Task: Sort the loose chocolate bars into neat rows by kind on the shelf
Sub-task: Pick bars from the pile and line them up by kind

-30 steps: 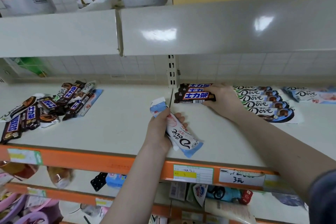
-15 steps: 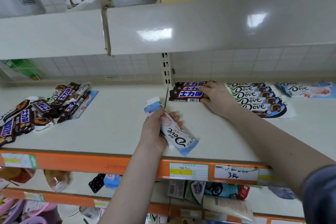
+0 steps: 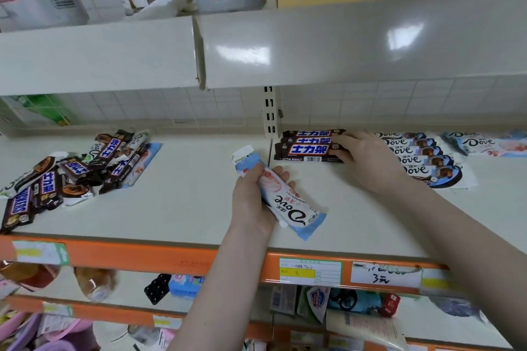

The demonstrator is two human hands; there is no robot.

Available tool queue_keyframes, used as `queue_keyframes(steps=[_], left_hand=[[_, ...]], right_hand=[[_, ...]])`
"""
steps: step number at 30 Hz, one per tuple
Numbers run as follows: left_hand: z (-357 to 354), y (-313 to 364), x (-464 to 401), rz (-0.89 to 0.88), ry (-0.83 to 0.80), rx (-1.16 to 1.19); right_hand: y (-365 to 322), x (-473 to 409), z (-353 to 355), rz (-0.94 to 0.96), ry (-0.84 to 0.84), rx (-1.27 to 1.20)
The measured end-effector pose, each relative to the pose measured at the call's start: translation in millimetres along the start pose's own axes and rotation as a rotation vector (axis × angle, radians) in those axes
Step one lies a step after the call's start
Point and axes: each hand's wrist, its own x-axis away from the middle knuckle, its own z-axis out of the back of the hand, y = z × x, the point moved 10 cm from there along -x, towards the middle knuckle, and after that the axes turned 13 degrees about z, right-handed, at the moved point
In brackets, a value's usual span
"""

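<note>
My left hand (image 3: 251,202) grips a light blue and white Dove bar (image 3: 288,202) above the middle of the cream shelf (image 3: 185,208). My right hand (image 3: 368,159) rests on the right ends of three stacked brown Snickers bars (image 3: 306,148) by the shelf upright. To the right of that hand lies a row of dark Dove bars (image 3: 422,159), then a light blue Dove bar (image 3: 484,144) at the far right. A loose heap of mixed Snickers and Dove bars (image 3: 71,171) sits at the shelf's left.
The upper shelf board (image 3: 313,45) hangs low over the work area, with bags and a yellow carton on top. An orange front rail (image 3: 171,256) with price labels edges the shelf. A slotted upright (image 3: 269,111) stands at the back middle. Lower shelves hold assorted goods.
Both hands stay where they were; only the view has shifted slightly. The left hand still holds the Dove bar and the right hand stays on the Snickers stack.
</note>
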Motion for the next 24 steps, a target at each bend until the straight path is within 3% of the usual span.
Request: queue_keyframes(steps=[11,24], left_hand=[[-53.0,-40.6,6.5,-0.141,-0.028,-0.028],[-210.1,-217.7,28.1,-0.129,-0.045,0.015]], right_hand=[[30.3,125.0,54.8,-0.246,0.061,-0.226],[156.7,233.4,106.0,-0.423,0.051,-1.020]])
